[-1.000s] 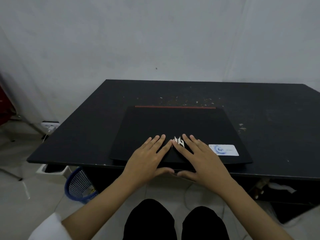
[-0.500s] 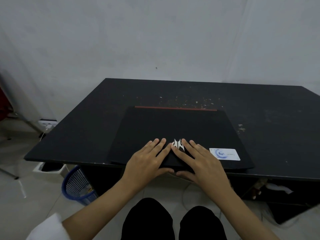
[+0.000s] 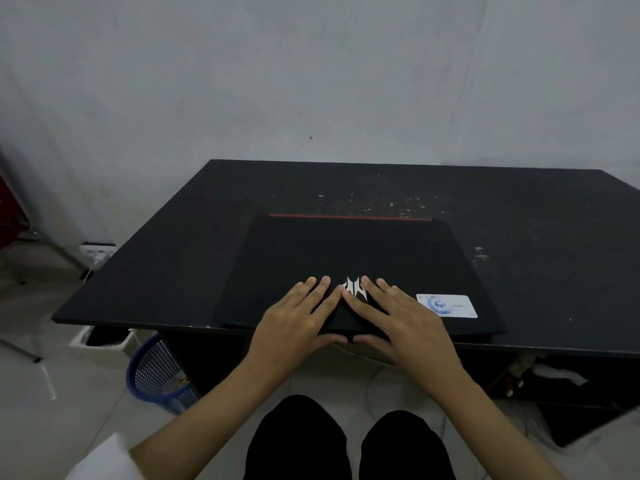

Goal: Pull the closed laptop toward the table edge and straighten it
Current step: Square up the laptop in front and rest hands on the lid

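A closed black laptop [image 3: 346, 251] lies on the black table [image 3: 173, 265], its front edge at the table's near edge and roughly parallel to it. It has a red strip along the back, a white logo [image 3: 355, 287] and a white sticker [image 3: 446, 305] near the front right. My left hand [image 3: 298, 317] and my right hand [image 3: 405, 320] rest side by side on the lid's front middle. The fingers lie flat on top and both thumbs hook the front edge.
Pale specks litter the tabletop behind the laptop. Under the table's left end stand a blue mesh basket [image 3: 156, 372] and a white bin [image 3: 100, 337]. A power strip [image 3: 97, 251] lies on the floor by the wall. My knees sit below the table edge.
The laptop has slid slightly toward me, bringing its front edge to the table's near edge. Both hands keep the same hold on the lid.
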